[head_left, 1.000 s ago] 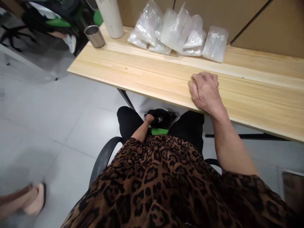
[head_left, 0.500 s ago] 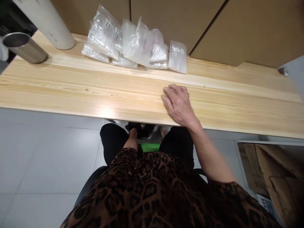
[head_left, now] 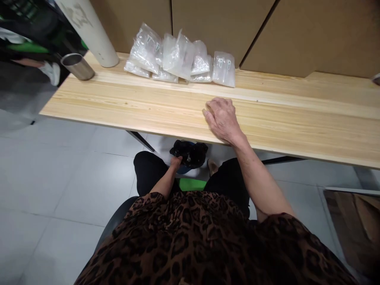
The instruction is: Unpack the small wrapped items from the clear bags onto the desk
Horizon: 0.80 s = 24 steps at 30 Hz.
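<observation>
My left hand (head_left: 176, 161) is low between my knees, its fingers closed at the near left rim of a trash bin lined with a black plastic bag (head_left: 192, 154). The fingertips are partly hidden there. A bit of the blue bin (head_left: 184, 170) shows below the bag. My right hand (head_left: 222, 116) rests on the wooden table (head_left: 142, 105) near its front edge. Its fingers are loosely curled under, and nothing shows in them. Beyond it lies a clear plastic packet (head_left: 224, 69) with two small dark-and-white marks, beside a heap of similar clear packets (head_left: 178, 55).
A metal cup (head_left: 77, 66) and a thick white tube (head_left: 95, 35) stand at the table's left end. Large cardboard boxes (head_left: 216, 27) line the back. At lower right is a container with brown cardboard (head_left: 350, 213). Another person's shoe (head_left: 53, 73) shows at far left.
The view has shifted left and shows more of the floor and bin. My left hand has moved forward to the bin's rim. My right hand stays curled on the table.
</observation>
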{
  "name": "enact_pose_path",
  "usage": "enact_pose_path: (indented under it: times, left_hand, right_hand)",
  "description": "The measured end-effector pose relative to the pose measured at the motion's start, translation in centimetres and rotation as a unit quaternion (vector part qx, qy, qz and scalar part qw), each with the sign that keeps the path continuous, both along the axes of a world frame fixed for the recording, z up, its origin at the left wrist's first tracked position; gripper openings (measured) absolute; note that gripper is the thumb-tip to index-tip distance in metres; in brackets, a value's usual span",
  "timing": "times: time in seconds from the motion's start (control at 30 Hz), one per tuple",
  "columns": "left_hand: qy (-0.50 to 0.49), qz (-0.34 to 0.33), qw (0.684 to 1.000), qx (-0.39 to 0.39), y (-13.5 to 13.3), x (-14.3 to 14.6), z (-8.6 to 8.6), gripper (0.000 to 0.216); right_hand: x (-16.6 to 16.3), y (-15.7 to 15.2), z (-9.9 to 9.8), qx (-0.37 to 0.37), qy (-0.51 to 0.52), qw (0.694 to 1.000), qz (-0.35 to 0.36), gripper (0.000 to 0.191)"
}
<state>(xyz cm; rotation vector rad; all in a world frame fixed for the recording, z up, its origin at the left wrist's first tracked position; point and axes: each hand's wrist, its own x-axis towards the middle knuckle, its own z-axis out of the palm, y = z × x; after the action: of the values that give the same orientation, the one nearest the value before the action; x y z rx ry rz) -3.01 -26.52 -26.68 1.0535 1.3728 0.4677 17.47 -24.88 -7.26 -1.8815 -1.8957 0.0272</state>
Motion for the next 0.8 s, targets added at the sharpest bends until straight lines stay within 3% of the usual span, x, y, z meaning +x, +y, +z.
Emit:
enact_pose_path:
  times: [0.17, 0.3, 0.5, 0.6, 0.7, 0.8]
  left_hand:
    - [0.043, 0.035, 0.993, -0.103, 0.1, -2.5, 1.0, 0.043]
    - [0.013, 0.057, 0.995, -0.080, -1.3, -5.3, 3.6, 0.017]
    - [-0.061, 0.061, 0.996, -0.025, -5.2, -8.5, 8.5, 0.016]
    - [-0.072, 0.048, 0.996, -0.014, -7.2, -9.5, 9.8, 0.014]
    - [-0.078, 0.029, 0.997, 0.005, -8.8, -10.1, 10.8, 0.015]
    - [-0.082, 0.035, 0.996, 0.024, -9.6, -10.6, 12.0, 0.018]
  right_hand:
    - [0.9, 0.4, 0.1, 0.014, 0.023, 1.000, 0.008, 0.052]
    - [1.0, -0.2, 1.4, 0.032, 0.044, 0.998, -0.027, 0.048]
    - [3.0, -5.0, 3.6, 0.041, 0.020, 0.997, -0.059, 0.039]
    - [5.1, -7.4, 2.5, 0.049, 0.007, 0.993, -0.106, 0.037]
    - [6.6, -8.3, 0.6, 0.106, -0.005, 0.988, -0.114, 0.040]
    - [7.1, -8.1, -0.6, 0.157, -0.034, 0.983, -0.094, 0.072]
